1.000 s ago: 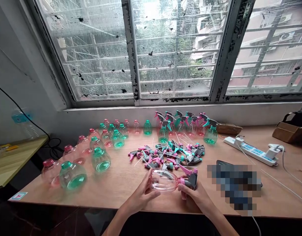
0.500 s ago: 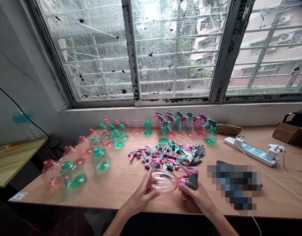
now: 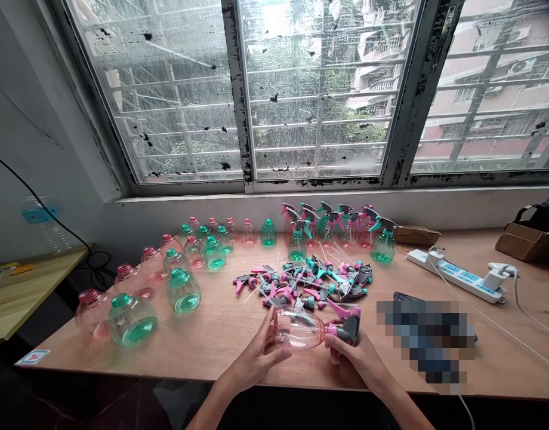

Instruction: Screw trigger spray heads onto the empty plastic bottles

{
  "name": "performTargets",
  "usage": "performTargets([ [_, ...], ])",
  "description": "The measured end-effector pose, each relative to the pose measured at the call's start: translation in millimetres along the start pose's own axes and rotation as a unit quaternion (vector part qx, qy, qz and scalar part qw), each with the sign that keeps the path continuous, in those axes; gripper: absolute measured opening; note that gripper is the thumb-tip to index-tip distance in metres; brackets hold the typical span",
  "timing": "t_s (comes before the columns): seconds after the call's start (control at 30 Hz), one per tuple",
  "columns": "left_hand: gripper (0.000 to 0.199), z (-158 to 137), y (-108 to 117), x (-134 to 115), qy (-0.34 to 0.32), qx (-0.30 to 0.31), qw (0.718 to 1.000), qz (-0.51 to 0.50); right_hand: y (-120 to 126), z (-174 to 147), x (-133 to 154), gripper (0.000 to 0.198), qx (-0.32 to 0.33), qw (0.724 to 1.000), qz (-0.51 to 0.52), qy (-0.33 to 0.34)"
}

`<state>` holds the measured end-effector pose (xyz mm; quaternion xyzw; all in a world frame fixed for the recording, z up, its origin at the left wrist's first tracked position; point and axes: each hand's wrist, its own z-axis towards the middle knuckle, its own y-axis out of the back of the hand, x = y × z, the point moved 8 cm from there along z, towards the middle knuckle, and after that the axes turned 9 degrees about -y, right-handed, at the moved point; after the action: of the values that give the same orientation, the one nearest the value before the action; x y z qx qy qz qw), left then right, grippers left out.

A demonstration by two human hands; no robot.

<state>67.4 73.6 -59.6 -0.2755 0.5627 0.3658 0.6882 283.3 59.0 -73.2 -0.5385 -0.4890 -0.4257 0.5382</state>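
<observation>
Both hands are closed around one object. The left hand [image 3: 256,356] grasps the rounded bottom end of a transparent pink plastic bottle [image 3: 299,331], with the thumb along its near side. The right hand [image 3: 361,358] grasps the other end, where a grey plastic spray head [image 3: 347,330] with pink collar and pink trigger sits at the bottle's neck; the thumb lies by the collar. The bottle is lying sideways between the two hands, over the front part of the brown wooden tabletop [image 3: 203,352]. I cannot tell whether it touches the wood, nor how tightly the collar is screwed.

Just beyond the bottle there is a loose heap of grey, pink and turquoise spray heads [image 3: 301,283], some with thin white tubes. Behind this heap, near the wall, stand upright pink and green bottles with spray heads mounted [image 3: 296,245]. To the left, rounded transparent pink and green bottles with uncovered necks [image 3: 184,292] stand in uneven rows. At the right are a dark flat object [image 3: 406,297], mostly hidden by pixelation, and a long white power strip [image 3: 457,276]. Farther right stands a brown cardboard box [image 3: 520,242].
</observation>
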Motion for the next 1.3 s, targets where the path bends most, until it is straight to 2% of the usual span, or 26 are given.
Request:
performTargets([
  [0.1, 0.094, 1, -1, 0, 0.008, 0.003, 1.000, -0.001, 0, 0, -1, 0.033, 0.002, 1.000, -0.004, 0.002],
  [0.33, 0.094, 0, -3, -9, -0.012, 0.004, 1.000, 0.000, 0, 1, -1, 0.033, 0.003, 1.000, -0.005, 0.001],
  [0.5, 0.105, -1, 3, 2, 0.005, -0.005, 1.000, -0.006, 0, 0, 0, 0.032, 0.007, 1.000, -0.006, -0.001],
  [0.67, 0.097, -1, 6, 10, 0.008, -0.008, 1.000, -0.009, -2, -1, 0, 0.037, 0.015, 1.000, -0.002, -0.004],
  [0.8, 0.094, 1, 4, 7, 0.007, -0.006, 1.000, -0.008, -2, 0, -1, 0.033, 0.013, 1.000, -0.006, -0.002],
  [0.97, 0.103, 0, 1, -1, 0.007, -0.004, 1.000, 0.000, -1, 0, 3, 0.033, 0.005, 1.000, -0.011, 0.000],
  [1.1, 0.100, -1, -1, -7, 0.001, -0.001, 1.000, 0.012, -2, -2, 5, 0.035, 0.004, 1.000, -0.016, -0.002],
  [1.3, 0.105, 0, 2, -2, -0.001, -0.005, 1.000, 0.015, -2, -1, 4, 0.034, 0.012, 1.000, -0.016, -0.005],
])
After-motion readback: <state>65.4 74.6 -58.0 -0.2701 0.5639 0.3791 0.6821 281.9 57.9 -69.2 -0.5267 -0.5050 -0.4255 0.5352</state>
